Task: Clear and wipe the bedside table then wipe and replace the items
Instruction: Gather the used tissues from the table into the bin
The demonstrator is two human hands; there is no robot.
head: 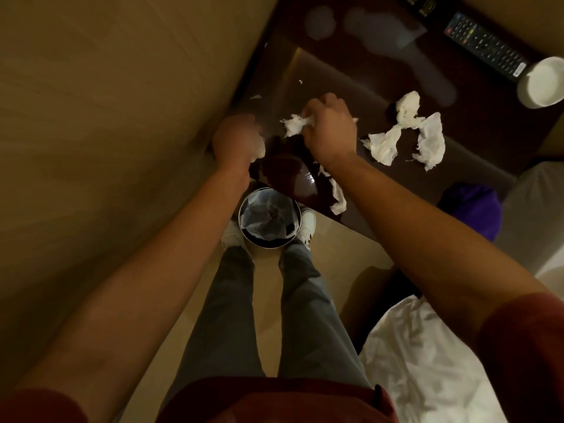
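Right hand (328, 126): clutching a tissue wad (294, 123) on the bedside table (351, 71)
Left hand (236, 138): blurred, at table's edge
Bin (270, 218): below table's edge

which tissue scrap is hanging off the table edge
The long thin scrap at the table's near edge, under the right forearm and beside the bin. The big crumpled pieces lie fully on the top; another is in the right hand.

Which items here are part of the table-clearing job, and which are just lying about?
Job: bedside table; tissue scraps; remote; white cup; bin; tissue in right hand; blurred left hand.
Lying about: purple item; white bedding.
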